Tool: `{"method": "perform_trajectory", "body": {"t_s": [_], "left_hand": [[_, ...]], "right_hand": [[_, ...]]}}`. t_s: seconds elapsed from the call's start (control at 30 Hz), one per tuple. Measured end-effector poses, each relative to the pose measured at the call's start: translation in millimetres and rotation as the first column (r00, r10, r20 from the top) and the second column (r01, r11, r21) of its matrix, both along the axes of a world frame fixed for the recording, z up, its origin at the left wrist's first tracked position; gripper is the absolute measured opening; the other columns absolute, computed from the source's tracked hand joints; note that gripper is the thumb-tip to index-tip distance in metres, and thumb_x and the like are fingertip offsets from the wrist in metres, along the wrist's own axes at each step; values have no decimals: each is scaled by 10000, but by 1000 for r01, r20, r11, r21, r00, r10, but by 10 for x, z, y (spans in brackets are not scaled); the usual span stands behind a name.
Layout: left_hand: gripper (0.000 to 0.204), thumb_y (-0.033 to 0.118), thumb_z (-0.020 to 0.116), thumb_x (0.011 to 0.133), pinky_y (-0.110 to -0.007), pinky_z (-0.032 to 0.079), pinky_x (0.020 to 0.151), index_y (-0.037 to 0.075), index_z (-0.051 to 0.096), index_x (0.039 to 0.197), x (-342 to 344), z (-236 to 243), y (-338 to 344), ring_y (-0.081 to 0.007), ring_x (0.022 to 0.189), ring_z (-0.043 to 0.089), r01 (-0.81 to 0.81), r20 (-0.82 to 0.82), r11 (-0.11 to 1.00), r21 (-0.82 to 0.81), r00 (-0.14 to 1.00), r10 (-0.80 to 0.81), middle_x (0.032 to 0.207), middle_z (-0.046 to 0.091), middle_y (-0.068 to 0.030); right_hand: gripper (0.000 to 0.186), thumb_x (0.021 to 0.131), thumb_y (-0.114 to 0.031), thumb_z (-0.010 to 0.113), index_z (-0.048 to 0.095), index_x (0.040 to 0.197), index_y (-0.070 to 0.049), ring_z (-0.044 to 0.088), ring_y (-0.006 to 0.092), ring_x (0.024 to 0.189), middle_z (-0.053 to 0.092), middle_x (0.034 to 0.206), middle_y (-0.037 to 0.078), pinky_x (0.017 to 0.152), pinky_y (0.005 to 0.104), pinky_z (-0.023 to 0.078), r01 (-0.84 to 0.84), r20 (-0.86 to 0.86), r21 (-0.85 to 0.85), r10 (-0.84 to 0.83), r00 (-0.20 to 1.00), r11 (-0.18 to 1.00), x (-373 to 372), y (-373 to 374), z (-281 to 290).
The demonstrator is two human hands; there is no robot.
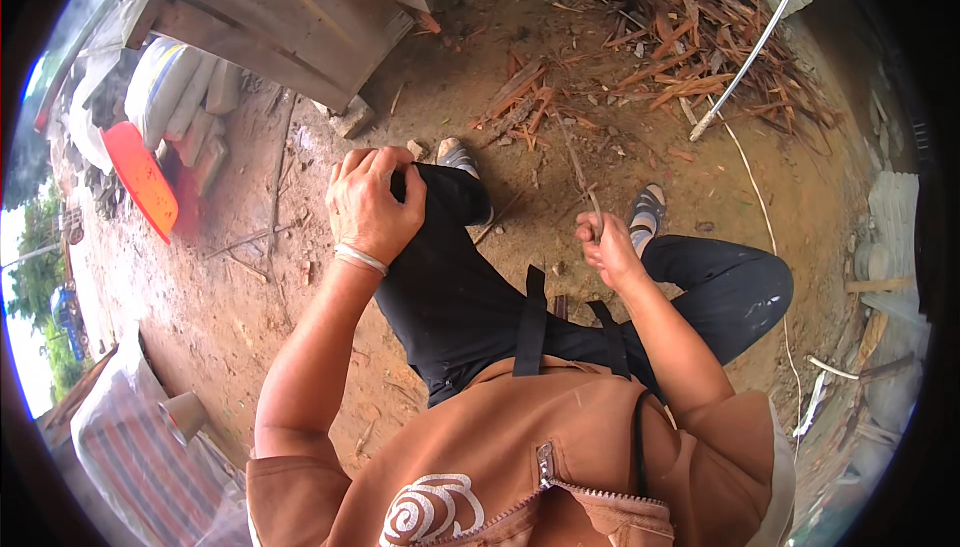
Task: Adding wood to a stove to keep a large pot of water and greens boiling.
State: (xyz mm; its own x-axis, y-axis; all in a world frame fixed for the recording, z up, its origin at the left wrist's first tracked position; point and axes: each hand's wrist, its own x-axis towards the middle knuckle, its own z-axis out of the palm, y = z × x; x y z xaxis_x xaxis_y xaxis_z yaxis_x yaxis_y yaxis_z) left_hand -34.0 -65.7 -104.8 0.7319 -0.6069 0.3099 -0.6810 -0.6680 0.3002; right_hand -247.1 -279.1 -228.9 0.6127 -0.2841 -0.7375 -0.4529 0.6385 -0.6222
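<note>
My left hand (375, 204) rests at my bent left knee, its fingers loosely curved and the thumb apart from them. Dark trouser cloth shows in the gap between thumb and fingers, and I make out nothing held there. A pale band circles that wrist. In front of my right knee, my right hand (610, 250) is closed around the near end of a thin, crooked stick (577, 160). The stick slants away from me toward a small heap of reddish wood scraps (522, 97) on the dirt. Its far tip blends into the ground.
A big pile of split wood strips (690, 37) lies far right, with a pale pole (750, 57) slanting over it. A wooden cabinet (290, 17) stands far left, near stacked sacks (165, 87) and a red plastic piece (140, 179). Plastic-covered striped material (155, 447) lies near left.
</note>
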Motion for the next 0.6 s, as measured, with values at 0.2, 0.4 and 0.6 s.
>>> {"method": "perform_trajectory", "body": {"t_s": [0.2,0.4,0.6], "left_hand": [[48,124,638,740,-367,452,767,100,629,780,28,-57,81,-253,831,605,-17,-2,998,-63,1000,17,777,657,-49],[50,124,639,750,-372,475,788,108,637,797,2,13,-9,-256,838,615,7,7,1000,-24,1000,-7,795,661,-42],[52,130,639,736,-360,452,800,97,624,773,-45,-24,-103,-261,847,608,38,-2,997,-66,999,-38,785,659,-51]], "right_hand": [[310,976,-312,367,491,1024,-33,320,56,416,489,700,17,368,216,246,43,17,59,-44,999,997,-217,-76,263],[406,951,-389,437,527,854,-4,448,118,489,498,639,47,490,278,376,-304,-87,-487,301,950,819,-487,-290,110],[552,911,-520,486,514,750,7,528,174,573,514,625,75,549,324,407,-331,-207,-572,259,944,751,-26,-440,-282]]}}
